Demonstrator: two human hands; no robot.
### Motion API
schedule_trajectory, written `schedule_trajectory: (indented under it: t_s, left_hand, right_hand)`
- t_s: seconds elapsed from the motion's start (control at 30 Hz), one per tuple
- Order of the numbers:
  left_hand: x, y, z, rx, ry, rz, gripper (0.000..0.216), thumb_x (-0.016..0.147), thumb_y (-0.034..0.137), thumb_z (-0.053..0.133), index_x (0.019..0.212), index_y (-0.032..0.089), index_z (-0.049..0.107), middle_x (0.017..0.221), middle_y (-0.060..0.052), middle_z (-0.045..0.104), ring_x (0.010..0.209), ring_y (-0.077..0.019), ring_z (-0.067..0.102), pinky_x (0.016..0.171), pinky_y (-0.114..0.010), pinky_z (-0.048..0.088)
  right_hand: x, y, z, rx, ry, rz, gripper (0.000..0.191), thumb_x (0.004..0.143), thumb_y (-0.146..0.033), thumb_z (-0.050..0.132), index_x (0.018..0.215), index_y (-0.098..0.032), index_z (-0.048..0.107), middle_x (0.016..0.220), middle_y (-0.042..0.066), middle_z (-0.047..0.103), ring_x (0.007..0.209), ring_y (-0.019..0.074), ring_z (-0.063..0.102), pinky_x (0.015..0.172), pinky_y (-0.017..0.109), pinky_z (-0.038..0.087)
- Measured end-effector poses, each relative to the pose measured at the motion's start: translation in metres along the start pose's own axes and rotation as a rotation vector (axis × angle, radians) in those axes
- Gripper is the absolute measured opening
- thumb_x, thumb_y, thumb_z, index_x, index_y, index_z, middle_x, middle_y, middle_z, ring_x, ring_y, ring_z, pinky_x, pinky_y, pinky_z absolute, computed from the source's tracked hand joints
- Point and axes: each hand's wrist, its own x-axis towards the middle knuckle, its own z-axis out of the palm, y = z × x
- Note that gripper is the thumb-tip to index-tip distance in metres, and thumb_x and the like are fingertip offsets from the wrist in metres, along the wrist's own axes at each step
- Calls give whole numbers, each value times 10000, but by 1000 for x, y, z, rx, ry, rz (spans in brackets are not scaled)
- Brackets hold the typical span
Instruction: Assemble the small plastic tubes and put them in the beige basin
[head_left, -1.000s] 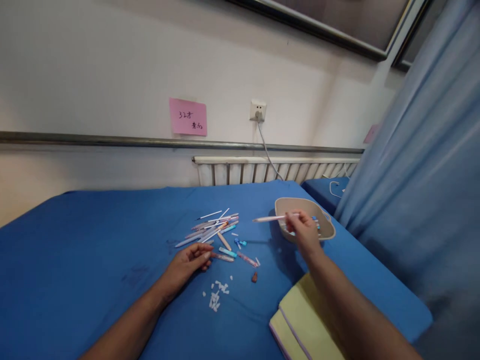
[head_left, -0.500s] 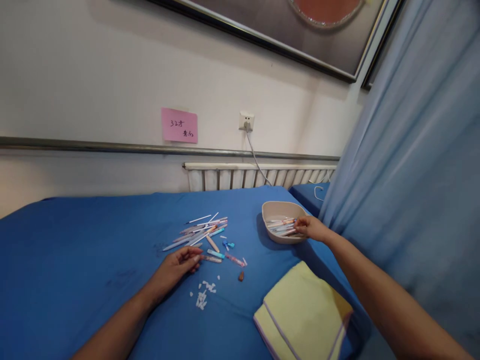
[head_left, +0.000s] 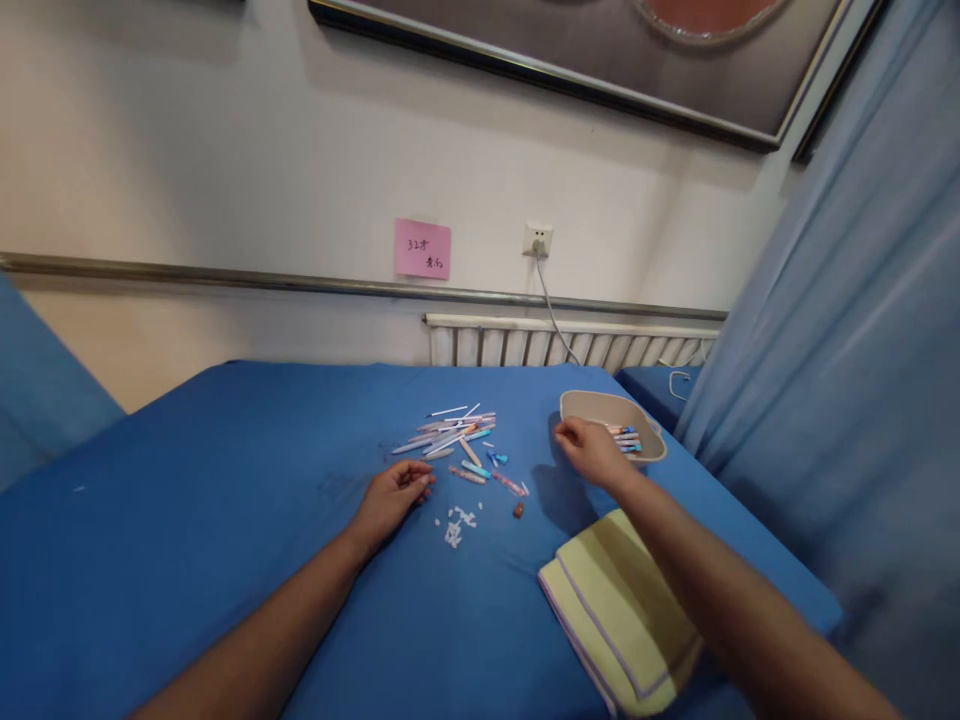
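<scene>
My left hand [head_left: 396,492] rests on the blue sheet with its fingers loosely bent and a gap before the thumb; nothing shows in it. Just right of its fingertips lie a brownish pen barrel [head_left: 466,475] and a light blue-tipped one [head_left: 475,469]. Behind them is a loose pile of pens and thin refills [head_left: 442,434]. My right hand [head_left: 589,447] is over the near left side of a beige bin [head_left: 600,405], fingers curled together; what they hold, if anything, is hidden. Inside the bin, pens [head_left: 626,438] show past the wrist.
Small white pieces [head_left: 454,528] lie in front of the pens, beside a brown piece [head_left: 518,510] and blue bits [head_left: 497,458]. A folded yellow cloth [head_left: 622,610] lies under my right forearm. A blue curtain [head_left: 847,300] hangs at the right; a radiator [head_left: 517,345] stands behind.
My right hand has come out of the bin's interior and moved left to its near side. My left hand is now apart from the brownish barrel it touched. The view has shifted left.
</scene>
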Motion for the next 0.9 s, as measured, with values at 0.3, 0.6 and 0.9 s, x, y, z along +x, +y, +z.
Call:
schedule_trajectory:
  t_s: [0.3,0.6,0.9]
  left_hand:
    - [-14,0,-8,27,107,2,409,584,479,684,810,148,604,698,-31,660,536,-124,563,518,-237,428]
    - [-7,-13,-6,89,30,14,279,670,384,628,833,158,615,721,-31,673,556,-133,575,545,-250,453]
    - [-14,-14,-5,201,-26,53,210,718,319,573,855,167,619,723,-17,666,587,-139,571,594,-260,451]
  right_hand:
    - [18,-14,100,119,68,153,167,805,-253,475,786,-183,625,719,11,664,671,146,599,600,227,421]
    - [3,21,79,13,-188,220,129,758,-238,570,651,-183,618,539,15,606,539,143,559,542,232,345]
    - [-9,9,62,97,-434,219,30,692,-182,626,686,-172,598,522,-4,595,437,110,521,454,209,327]
